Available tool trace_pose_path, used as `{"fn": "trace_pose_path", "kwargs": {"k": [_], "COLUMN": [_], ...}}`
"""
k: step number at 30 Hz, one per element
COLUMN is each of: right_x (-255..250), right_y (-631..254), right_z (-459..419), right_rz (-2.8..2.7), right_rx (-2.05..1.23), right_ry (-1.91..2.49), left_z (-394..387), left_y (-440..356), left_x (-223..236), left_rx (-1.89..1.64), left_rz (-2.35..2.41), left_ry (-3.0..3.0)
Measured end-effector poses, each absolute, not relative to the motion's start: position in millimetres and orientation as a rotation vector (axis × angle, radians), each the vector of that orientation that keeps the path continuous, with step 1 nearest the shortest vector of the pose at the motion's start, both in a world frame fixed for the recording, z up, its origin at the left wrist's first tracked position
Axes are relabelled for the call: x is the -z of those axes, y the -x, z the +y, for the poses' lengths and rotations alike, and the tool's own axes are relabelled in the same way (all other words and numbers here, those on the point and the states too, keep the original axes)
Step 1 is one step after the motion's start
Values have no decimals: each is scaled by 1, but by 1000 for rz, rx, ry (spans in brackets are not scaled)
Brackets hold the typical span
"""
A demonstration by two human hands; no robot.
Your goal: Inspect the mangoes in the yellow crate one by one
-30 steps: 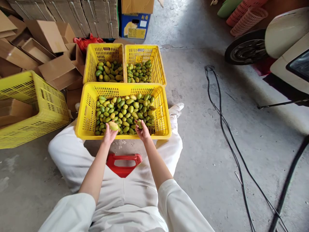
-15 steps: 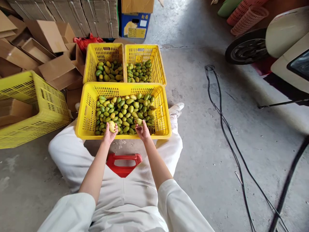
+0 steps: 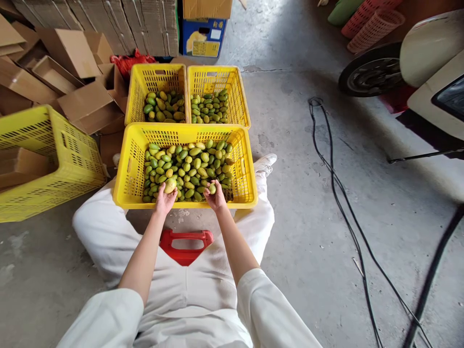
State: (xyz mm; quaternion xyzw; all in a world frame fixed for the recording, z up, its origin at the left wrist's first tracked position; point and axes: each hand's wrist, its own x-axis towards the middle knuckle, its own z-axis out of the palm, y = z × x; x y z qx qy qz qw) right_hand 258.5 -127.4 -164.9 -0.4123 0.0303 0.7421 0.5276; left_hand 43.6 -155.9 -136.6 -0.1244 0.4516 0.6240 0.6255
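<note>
A yellow-green mango [image 3: 170, 185] is in my left hand [image 3: 166, 199], its fingers curled round the fruit. My right hand [image 3: 216, 197] grips a smaller green mango [image 3: 212, 188]. Both hands are over the near side of a large yellow crate [image 3: 119, 188], which holds many small green and yellowish mangoes [image 3: 186, 167]. Beyond it stand two more yellow crates side by side, the left crate [image 3: 155, 72] and the right crate [image 3: 237, 96], each partly filled with mangoes.
Another yellow crate [image 3: 78, 164] with cardboard inside stands at the left, by a heap of cardboard boxes [image 3: 85, 101]. A red plastic stool [image 3: 186, 235] is under me. Black cable [image 3: 335, 179] lies on the floor at right, near a scooter wheel [image 3: 369, 72].
Both mangoes have turned slightly in my fingers. The hands have stayed in nearly the same place over the crate.
</note>
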Motion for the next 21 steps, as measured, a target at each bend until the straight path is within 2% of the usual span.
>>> {"fn": "trace_pose_path", "kwargs": {"k": [14,21], "right_x": [170,180], "right_y": [-259,-259], "right_z": [-125,-124], "right_rz": [96,152], "right_rx": [-1744,-1643], "right_ry": [992,1060], "left_z": [-154,-156], "left_y": [-42,-44], "left_x": [131,132], "left_rx": [-1476,-1382], "left_rz": [1000,1022], "left_ry": [317,227]}}
